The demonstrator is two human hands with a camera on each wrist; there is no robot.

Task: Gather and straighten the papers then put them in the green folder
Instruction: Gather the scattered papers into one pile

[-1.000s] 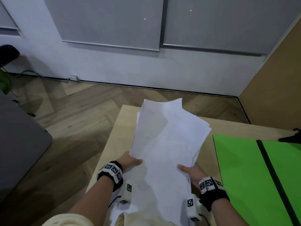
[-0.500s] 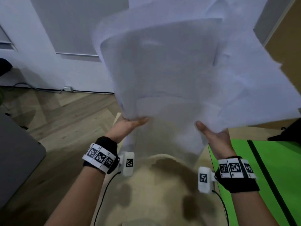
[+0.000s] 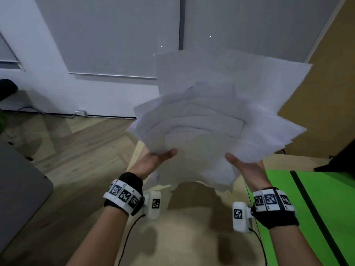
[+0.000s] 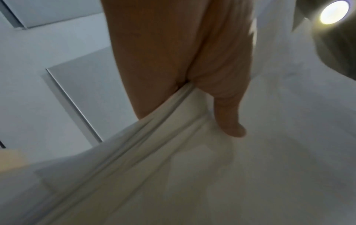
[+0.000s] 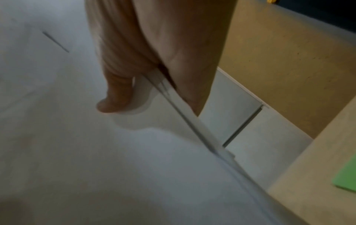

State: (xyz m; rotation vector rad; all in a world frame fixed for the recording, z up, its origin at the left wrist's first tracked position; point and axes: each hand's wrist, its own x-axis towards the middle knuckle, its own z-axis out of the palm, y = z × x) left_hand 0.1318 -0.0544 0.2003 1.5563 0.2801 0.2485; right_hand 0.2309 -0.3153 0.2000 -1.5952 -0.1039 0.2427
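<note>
Both hands are holding the papers (image 3: 221, 120) up in the air above the surface (image 3: 192, 227), well clear of it. The left hand (image 3: 151, 162) is pinching the sheaf at its lower left edge, thumb lying on the near face and the fingers going behind it; the left wrist view is showing several sheet edges wedged into the crook of that thumb. The right hand (image 3: 244, 166) is doing the same at the lower right edge, so each grip is clasping the papers from its own side.

The sheets are fanning out unevenly, corners sticking out to the upper right and upper left, so the stack is looking gathered but not yet squared. Its long axis is running up and away from the person, leaning a little to the right.

The green folder (image 3: 307, 208) is lying open and flat on the surface to the right, below the papers and just beside the right wrist. The right hand is the nearer one to it. Judging from this, the sheaf is probably needing a tap on its lower edge before it is swinging rightward and down onto the folder
</note>
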